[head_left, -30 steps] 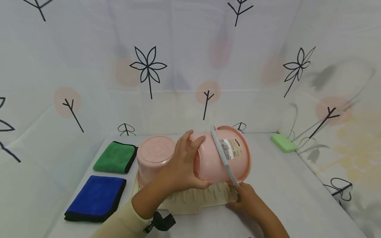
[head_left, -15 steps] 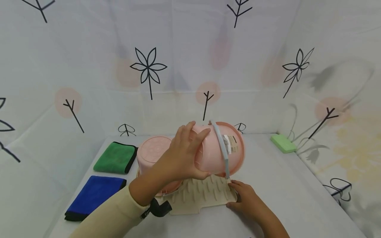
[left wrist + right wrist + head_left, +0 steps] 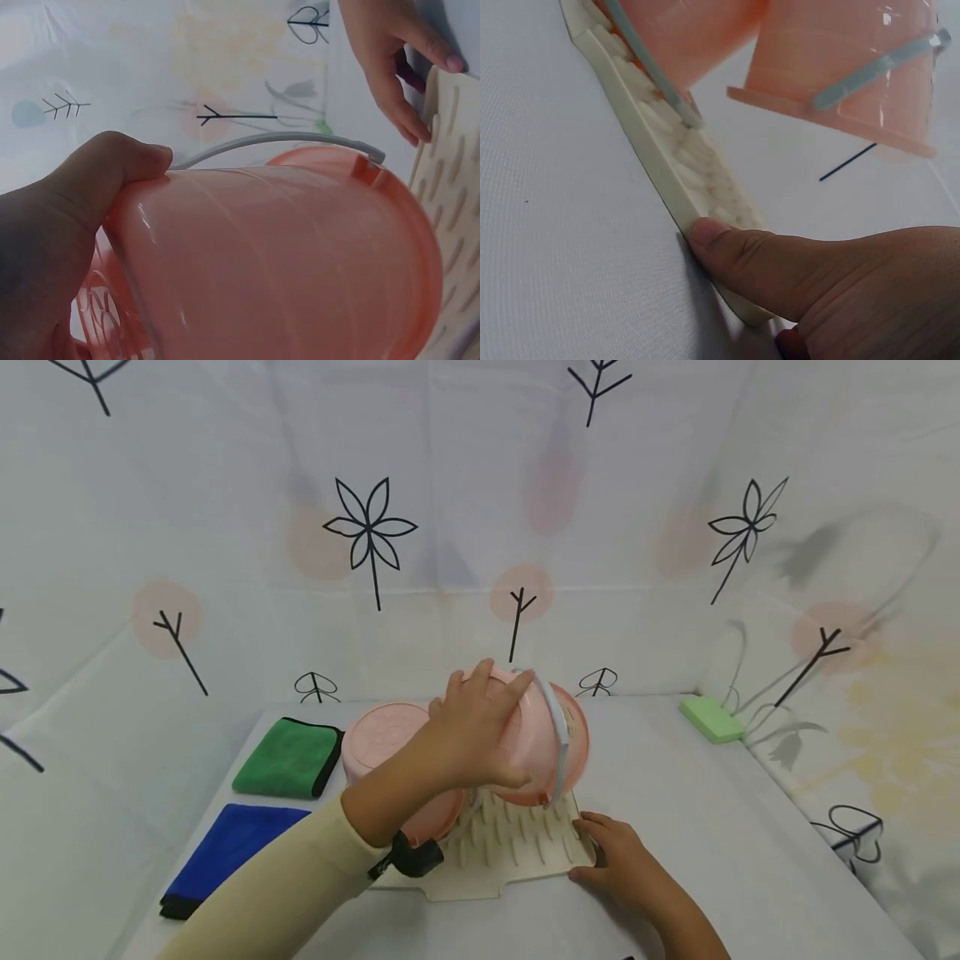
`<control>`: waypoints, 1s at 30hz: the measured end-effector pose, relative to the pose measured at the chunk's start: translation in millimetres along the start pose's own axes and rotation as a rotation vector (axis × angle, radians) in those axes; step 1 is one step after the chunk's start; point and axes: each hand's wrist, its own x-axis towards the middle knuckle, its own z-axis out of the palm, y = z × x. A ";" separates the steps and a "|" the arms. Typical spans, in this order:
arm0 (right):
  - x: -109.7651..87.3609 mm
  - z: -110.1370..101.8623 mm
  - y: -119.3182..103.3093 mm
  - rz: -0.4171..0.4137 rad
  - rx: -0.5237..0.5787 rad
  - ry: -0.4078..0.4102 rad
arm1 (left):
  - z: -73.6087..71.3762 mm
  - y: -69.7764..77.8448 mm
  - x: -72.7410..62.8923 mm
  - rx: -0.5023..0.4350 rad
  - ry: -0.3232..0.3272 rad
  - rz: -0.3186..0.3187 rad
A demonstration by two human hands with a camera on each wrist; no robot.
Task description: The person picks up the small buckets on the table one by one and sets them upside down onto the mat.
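Observation:
My left hand (image 3: 467, 739) grips a pink bucket (image 3: 536, 747) by its base end, thumb and fingers spread round it. In the left wrist view this bucket (image 3: 285, 255) lies tilted in the air, its grey handle (image 3: 277, 137) across its side and its rim away from the palm. Upside down on the left part of a cream ridged draining tray (image 3: 517, 852) stands a second pink bucket (image 3: 386, 733), partly hidden by my left arm. My right hand (image 3: 618, 860) pinches the tray's right edge, with the thumb (image 3: 727, 244) on the rim in the right wrist view.
At the left of the white table lie a folded green cloth (image 3: 288, 758) and a folded blue cloth (image 3: 228, 847), both black-edged. A light green sponge (image 3: 711, 718) sits at the far right edge. Patterned fabric (image 3: 450, 527) hangs behind and beside the table.
The held bucket has swung leftward, and its label has turned mostly out of sight while its rim tips lower. My left hand has rolled over it; my right hand stays at the tray's edge.

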 end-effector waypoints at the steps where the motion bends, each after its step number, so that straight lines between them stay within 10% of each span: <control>1: -0.3 -0.4 -0.5 0.005 0.003 -0.003 | 0.8 1.0 4.0 0.002 -0.022 -0.010; 16: 2.3 2.4 0.9 -0.026 -0.014 0.029 | 25.9 19.7 31.0 0.008 -0.214 -0.105; 30: 9.3 0.6 -0.8 0.027 -0.025 0.052 | 35.5 39.3 37.2 0.012 -0.226 -0.137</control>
